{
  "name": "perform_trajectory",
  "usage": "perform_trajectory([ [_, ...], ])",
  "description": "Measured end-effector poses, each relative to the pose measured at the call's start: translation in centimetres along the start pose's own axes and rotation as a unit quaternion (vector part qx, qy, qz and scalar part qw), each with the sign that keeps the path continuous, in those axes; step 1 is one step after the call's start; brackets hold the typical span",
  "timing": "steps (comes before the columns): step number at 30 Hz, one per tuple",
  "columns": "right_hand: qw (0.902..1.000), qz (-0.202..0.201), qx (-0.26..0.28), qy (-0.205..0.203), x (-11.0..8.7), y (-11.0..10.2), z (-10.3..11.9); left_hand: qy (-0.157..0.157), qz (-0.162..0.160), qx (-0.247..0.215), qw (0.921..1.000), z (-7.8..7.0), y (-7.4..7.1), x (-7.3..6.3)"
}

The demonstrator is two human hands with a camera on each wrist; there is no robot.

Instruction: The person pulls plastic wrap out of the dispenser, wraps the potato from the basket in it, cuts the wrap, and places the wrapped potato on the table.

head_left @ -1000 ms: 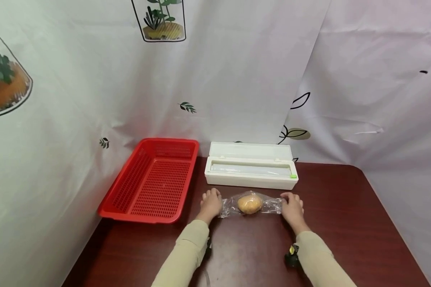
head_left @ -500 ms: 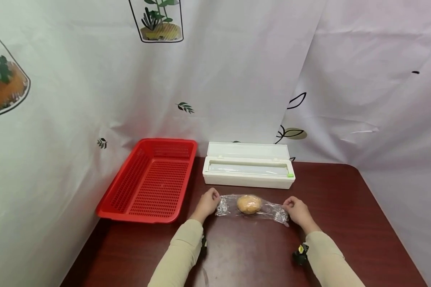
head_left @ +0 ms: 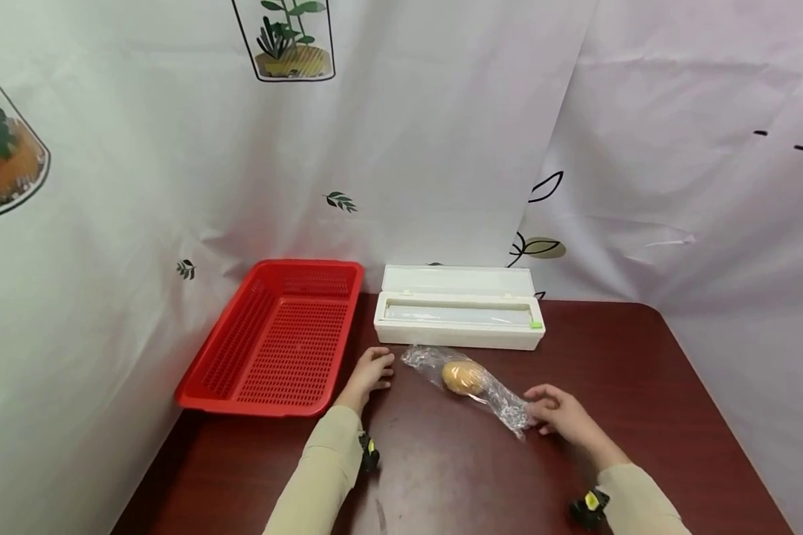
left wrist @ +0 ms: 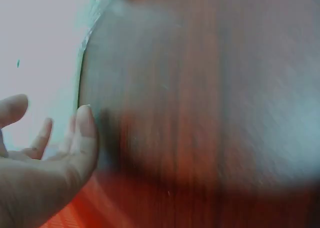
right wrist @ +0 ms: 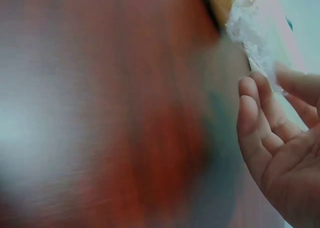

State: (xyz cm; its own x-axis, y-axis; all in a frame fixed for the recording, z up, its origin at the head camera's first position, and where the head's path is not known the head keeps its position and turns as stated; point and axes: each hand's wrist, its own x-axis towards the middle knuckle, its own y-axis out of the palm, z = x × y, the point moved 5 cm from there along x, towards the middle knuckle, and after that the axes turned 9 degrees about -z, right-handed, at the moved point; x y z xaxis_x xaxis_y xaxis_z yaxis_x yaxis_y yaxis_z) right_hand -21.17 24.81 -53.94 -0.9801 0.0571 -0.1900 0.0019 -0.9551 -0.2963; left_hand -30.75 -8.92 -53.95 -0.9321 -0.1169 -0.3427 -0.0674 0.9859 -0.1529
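Observation:
A yellow-brown, potato-like oval (head_left: 464,377) lies on the table inside clear cling film (head_left: 505,405). The film's two ends are crumpled, and the bundle slants from upper left to lower right in the head view. My right hand (head_left: 562,417) pinches the near right end; in the right wrist view the crumpled film (right wrist: 247,30) runs in between the thumb and fingertips. Left of the bundle, my left hand (head_left: 368,375) is apart from it with nothing in its fingers. The left wrist view has its relaxed fingers (left wrist: 86,133) spread above the wood.
Behind the bundle stands a white cling film dispenser (head_left: 458,338), its lid raised, with a roll inside and a green slider (head_left: 536,325). A red perforated basket (head_left: 250,409) sits at the left on the dark brown table (head_left: 455,475). A printed curtain (head_left: 442,148) hangs behind.
My left hand has let go of the film's left end and moved left. The bundle has turned, its right end swinging toward me as my right hand moved nearer and right.

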Motion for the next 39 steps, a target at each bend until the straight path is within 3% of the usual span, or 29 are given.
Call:
perform_trajectory([
  [2,0.9989,0.038,0.000,-0.027,-1.3,0.8,0.3,0.009,0.027,0.046,0.9985,0.2,0.6,-0.7],
  [4,0.9966,0.060,-0.007,-0.056,-2.7,1.8,0.7,0.016,0.074,0.082,0.9938,0.6,1.8,-1.5],
  [8,0.9897,0.092,-0.007,-0.110,-5.1,4.4,1.4,0.019,0.150,0.109,0.9826,1.4,4.6,-3.1],
  [13,0.9688,0.142,-0.062,-0.194,-7.3,7.8,2.1,0.035,0.143,0.128,0.9808,1.4,7.2,-4.1],
  [14,0.9614,0.143,-0.087,-0.219,-7.6,8.2,2.2,0.040,0.138,0.135,0.9804,1.4,7.5,-4.2],
  [16,0.9365,0.109,-0.153,-0.296,-8.1,8.7,2.8,0.044,0.127,0.146,0.9800,1.2,8.0,-4.4],
  [19,0.8918,0.005,-0.220,-0.395,-8.3,8.5,3.8,0.048,0.115,0.148,0.9811,1.1,8.3,-4.6],
  [20,0.8799,-0.034,-0.228,-0.415,-8.2,8.2,4.1,0.050,0.114,0.145,0.9817,1.1,8.3,-4.6],
  [21,0.8743,-0.066,-0.227,-0.424,-7.9,8.0,4.4,0.051,0.114,0.139,0.9825,1.0,8.4,-4.6],
  [23,0.8901,-0.091,-0.192,-0.403,-6.8,7.5,5.0,0.058,0.119,0.125,0.9834,0.9,8.5,-4.7],
  [26,0.9285,-0.113,-0.122,-0.332,-4.2,6.9,5.7,0.074,0.128,0.107,0.9831,0.7,8.6,-4.6],
  [28,0.9480,-0.127,-0.090,-0.277,-2.4,6.8,6.0,0.079,0.130,0.108,0.9825,0.6,8.6,-4.6],
  [31,0.9654,-0.144,-0.090,-0.198,-0.3,7.0,5.8,0.084,0.132,0.117,0.9806,0.5,8.6,-4.6],
  [34,0.9808,-0.133,-0.084,-0.115,1.0,7.4,4.8,0.078,0.140,0.119,0.9798,0.7,8.6,-4.6],
  [39,0.9939,-0.107,-0.025,-0.012,1.7,7.7,3.4,0.022,0.172,0.068,0.9826,1.5,8.3,-4.7],
])
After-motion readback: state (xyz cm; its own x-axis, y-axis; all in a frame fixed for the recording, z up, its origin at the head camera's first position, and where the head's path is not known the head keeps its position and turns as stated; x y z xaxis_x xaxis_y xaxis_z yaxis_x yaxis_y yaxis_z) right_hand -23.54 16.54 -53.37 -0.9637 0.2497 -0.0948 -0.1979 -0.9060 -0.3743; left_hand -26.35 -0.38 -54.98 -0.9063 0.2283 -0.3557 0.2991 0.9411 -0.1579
